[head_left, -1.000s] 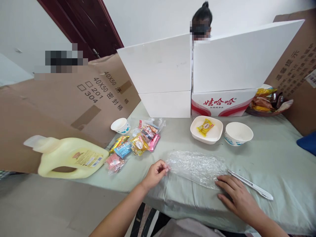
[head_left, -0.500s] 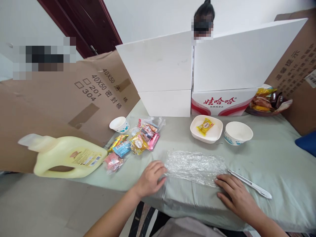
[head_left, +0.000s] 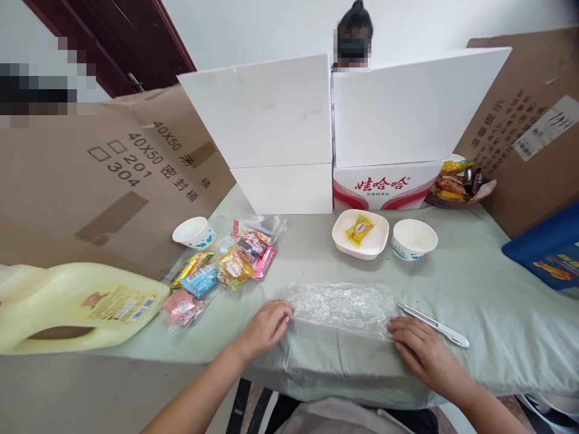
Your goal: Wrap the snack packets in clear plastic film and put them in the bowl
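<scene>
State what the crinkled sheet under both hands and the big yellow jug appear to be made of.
Crinkled clear sheet: likely thin plastic film, glossy, wrinkled, the cloth showing through. Big pale-yellow handled jug: probably opaque moulded plastic, smooth with a dull sheen.

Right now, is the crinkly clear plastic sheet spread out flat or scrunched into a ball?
Spread out flat: the crinkly clear plastic sheet lies along the green cloth, left hand and right hand pressing its ends.

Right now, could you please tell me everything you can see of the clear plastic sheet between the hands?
The plastic sheet is clear, crinkled and glossy, like thin wrap. It lies flat and stretched sideways on the green cloth near the table's front edge. The left hand rests on its left end, the right hand on its right end. A white tool lies just beside its right end.
</scene>
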`<state>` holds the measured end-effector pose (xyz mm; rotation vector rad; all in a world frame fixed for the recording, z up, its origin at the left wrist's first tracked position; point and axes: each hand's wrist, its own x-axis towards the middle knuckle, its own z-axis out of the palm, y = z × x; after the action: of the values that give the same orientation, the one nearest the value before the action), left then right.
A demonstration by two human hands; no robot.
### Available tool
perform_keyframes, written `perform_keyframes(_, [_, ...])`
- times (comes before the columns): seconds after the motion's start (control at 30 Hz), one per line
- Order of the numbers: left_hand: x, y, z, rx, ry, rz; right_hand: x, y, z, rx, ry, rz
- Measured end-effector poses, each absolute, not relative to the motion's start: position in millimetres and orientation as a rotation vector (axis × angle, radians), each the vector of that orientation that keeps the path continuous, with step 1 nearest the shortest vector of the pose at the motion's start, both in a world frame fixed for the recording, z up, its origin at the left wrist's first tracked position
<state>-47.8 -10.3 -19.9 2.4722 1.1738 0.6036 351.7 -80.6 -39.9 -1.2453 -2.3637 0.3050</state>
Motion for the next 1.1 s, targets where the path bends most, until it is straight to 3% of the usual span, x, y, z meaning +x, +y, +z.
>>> perform_keyframes(0.17, [-38.2, 5.8, -19.0, 2.334, 1.473, 0.508, 343.9, -61.8, -35.3, -1.526, -2.107, 0.460])
perform_keyframes(0.47, [-18.0, 24.0, -39.8, 2.374, 1.790, 0.459, 319.4, -26.6, -57.6, -1.857, -2.117, 0.020])
perform_keyframes(0.6, [-5.5, 11.1, -23.6, 2.436, 1.929, 0.591, 314.2, -29.6, -46.3, -1.765, -2.057, -0.156])
perform_keyframes(0.7, [17.9, -4.8, -17.7, 2.583, 1.764, 0.715, 294.8, -32.5, -39.5, -1.502, -2.198, -0.191])
perform_keyframes(0.83, [47.2, -22.6, -38.5, 2.654, 1.422, 0.422, 264.3, -32.5, -50.8, -1.226, -2.577, -0.034])
perform_keyframes(0.97, [47.4, -26.8, -63.9, 2.584, 1.567, 0.219, 262.8, -33.7, -67.4, -1.333, -2.613, 0.061])
perform_keyframes(1.1, [37.4, -24.4, -69.0, 2.593, 1.576, 0.227, 284.8, -46.4, -71.7, -1.426, -2.539, -0.045])
